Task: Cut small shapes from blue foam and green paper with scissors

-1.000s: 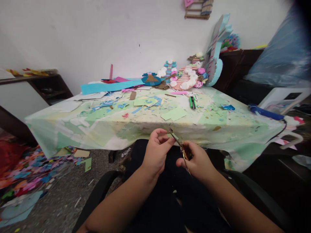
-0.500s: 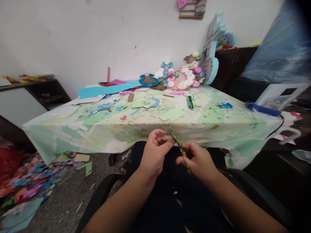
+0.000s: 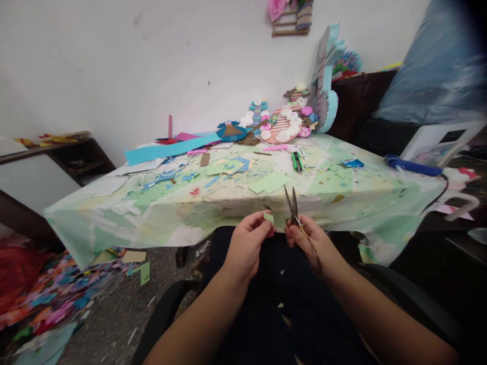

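Note:
Between thumb and fingers, my left hand (image 3: 248, 242) pinches a small piece of light green paper (image 3: 268, 218) above my lap. A pair of scissors (image 3: 293, 208) with gold-coloured handles is gripped in my right hand (image 3: 312, 242), just right of the paper. The blades are parted and point up, away from me, apart from the paper. Beyond the hands, a larger sheet of light green paper (image 3: 269, 182) lies near the table's front edge. Small cut scraps rest on my dark trousers.
A patterned cloth (image 3: 213, 213) covers the table. On it lie paper scraps, a green-and-black cutter (image 3: 297, 161), a blue packet (image 3: 352, 163) and a long blue strip (image 3: 171, 148). A blue glue gun (image 3: 414, 166) sits at the right edge. Colourful scraps (image 3: 49, 299) cover the floor at left.
The scissors have moved right, away from my left hand, and their blades have come apart and turned more upright. The green paper piece now shows in my left fingers.

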`<action>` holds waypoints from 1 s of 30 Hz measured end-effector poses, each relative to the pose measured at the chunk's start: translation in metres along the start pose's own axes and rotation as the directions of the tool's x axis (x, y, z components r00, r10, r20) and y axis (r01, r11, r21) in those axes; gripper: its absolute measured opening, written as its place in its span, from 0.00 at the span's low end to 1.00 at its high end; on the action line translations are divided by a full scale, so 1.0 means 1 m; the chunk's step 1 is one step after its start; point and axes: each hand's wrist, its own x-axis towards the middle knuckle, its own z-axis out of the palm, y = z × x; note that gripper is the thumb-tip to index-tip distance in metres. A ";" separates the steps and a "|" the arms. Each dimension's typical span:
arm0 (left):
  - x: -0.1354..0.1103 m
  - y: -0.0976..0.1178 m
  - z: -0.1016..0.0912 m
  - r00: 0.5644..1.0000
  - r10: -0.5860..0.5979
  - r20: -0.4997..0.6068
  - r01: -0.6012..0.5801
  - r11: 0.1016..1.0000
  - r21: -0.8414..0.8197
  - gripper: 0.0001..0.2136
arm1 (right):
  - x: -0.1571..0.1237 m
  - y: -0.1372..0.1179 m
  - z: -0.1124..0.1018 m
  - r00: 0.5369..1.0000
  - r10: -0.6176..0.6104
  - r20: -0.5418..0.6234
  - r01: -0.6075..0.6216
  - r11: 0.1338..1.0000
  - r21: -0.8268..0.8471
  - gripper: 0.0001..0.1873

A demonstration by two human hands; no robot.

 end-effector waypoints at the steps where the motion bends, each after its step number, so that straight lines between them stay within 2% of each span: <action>1: 0.000 -0.002 0.000 1.000 -0.007 0.009 0.007 1.000 0.011 0.13 | 0.001 0.000 0.002 1.000 0.030 -0.007 -0.030 0.997 0.074 0.12; 5: 0.001 -0.007 0.000 0.999 0.022 0.049 -0.025 0.997 0.078 0.17 | 0.005 0.000 0.009 0.994 0.106 -0.010 -0.098 0.950 0.298 0.11; 10: 0.002 -0.011 0.000 0.997 0.023 0.074 -0.035 0.985 0.171 0.17 | 0.006 -0.002 0.014 0.991 0.128 -0.028 -0.110 0.929 0.352 0.13; 12: 0.002 -0.013 0.000 0.997 -0.014 0.071 0.003 0.988 0.153 0.14 | 0.006 -0.001 0.015 0.992 0.103 -0.070 -0.070 0.926 0.372 0.13; 14: 0.001 -0.014 0.000 0.988 -0.121 0.100 0.112 0.990 0.089 0.08 | 0.007 0.001 0.014 0.994 0.062 -0.087 -0.023 0.918 0.397 0.12; 16: 0.000 -0.014 0.000 0.935 -0.291 0.203 0.293 0.956 0.025 0.08 | 0.008 0.003 0.012 0.998 0.030 -0.053 -0.006 0.917 0.400 0.10; 18: 0.000 -0.014 -0.001 0.837 -0.436 0.331 0.460 0.888 0.005 0.13 | 0.011 0.005 0.007 1.000 -0.004 -0.001 0.004 0.921 0.390 0.09; 19: 0.000 -0.013 -0.001 0.796 -0.473 0.378 0.509 0.861 0.004 0.15 | 0.012 0.006 0.005 0.999 -0.023 0.022 0.013 0.922 0.386 0.09; 20: -0.001 -0.012 -0.001 0.773 -0.486 0.407 0.534 0.845 -0.004 0.15 | 0.014 0.006 0.003 0.998 -0.041 0.044 0.021 0.923 0.384 0.10; 21: -0.001 -0.011 -0.002 0.771 -0.480 0.418 0.536 0.844 -0.021 0.13 | 0.015 0.007 0.001 0.996 -0.053 0.066 0.024 0.925 0.380 0.10; 25: -0.001 -0.011 0.000 0.838 -0.432 0.333 0.475 0.878 -0.055 0.07 | 0.019 0.008 -0.003 0.989 -0.041 0.144 -0.005 0.952 0.306 0.10; 27: 0.000 -0.012 0.001 0.887 -0.397 0.235 0.410 0.912 -0.008 0.07 | 0.021 0.010 -0.002 0.994 -0.021 0.107 -0.008 0.965 0.263 0.11; 30: 0.002 -0.009 0.002 0.956 -0.277 0.092 0.271 0.960 0.074 0.06 | 0.022 0.013 -0.002 0.999 0.041 -0.016 -0.038 0.985 0.169 0.11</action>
